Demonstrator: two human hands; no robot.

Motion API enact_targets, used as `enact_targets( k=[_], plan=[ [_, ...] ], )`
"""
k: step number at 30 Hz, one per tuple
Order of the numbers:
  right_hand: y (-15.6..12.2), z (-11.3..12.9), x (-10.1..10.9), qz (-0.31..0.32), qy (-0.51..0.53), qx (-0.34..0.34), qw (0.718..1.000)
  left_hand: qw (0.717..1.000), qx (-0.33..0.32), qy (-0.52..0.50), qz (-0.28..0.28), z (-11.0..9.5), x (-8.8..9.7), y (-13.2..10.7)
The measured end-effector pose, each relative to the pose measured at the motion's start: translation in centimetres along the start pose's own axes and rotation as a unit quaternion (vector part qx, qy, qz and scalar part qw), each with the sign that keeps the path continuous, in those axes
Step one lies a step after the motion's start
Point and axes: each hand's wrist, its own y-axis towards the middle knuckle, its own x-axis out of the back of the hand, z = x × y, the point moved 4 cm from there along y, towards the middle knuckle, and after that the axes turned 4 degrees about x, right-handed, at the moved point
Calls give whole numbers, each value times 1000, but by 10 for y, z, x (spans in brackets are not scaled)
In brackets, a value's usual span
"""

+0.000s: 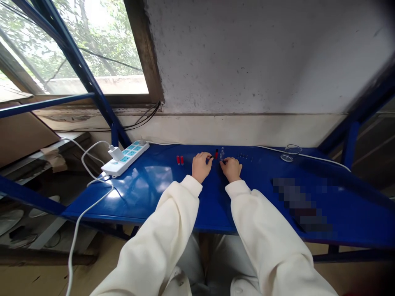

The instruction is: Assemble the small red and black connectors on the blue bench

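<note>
My left hand [201, 165] and my right hand [231, 167] rest on a blue metal table [148, 193], both in white sleeves, fingers curled. The left hand's fingertips pinch toward a small red and black part [216, 154] standing between the hands. A tiny clear part [221, 153] sits at the right hand's fingertips, which are pinched together; what they grip is too small to name. Two small red pieces [180, 160] stand left of my left hand. A row of tiny dark bits [243, 156] lies right of my right hand.
A white power strip [126, 157] with a plugged charger and white cable lies at the table's left rear. A clear glass dish [289, 153] stands at the right rear. Blue frame bars rise on both sides; a window and grey wall stand behind.
</note>
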Motion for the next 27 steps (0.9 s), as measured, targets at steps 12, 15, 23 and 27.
enact_targets(
  k=[12,15,23,27],
  plan=[
    [9,-2,-6,36,13,-32,999,981,38,-162,-95,0,10,-26],
    [8,1,-3,44,20,-13,999,980,41,-169,-100,2,10,-25],
    [-9,26,10,89,3,144,986,978,61,-162,-113,8,11,-23],
    [-13,31,13,97,8,170,981,978,62,-162,-115,9,12,-23]
  ],
)
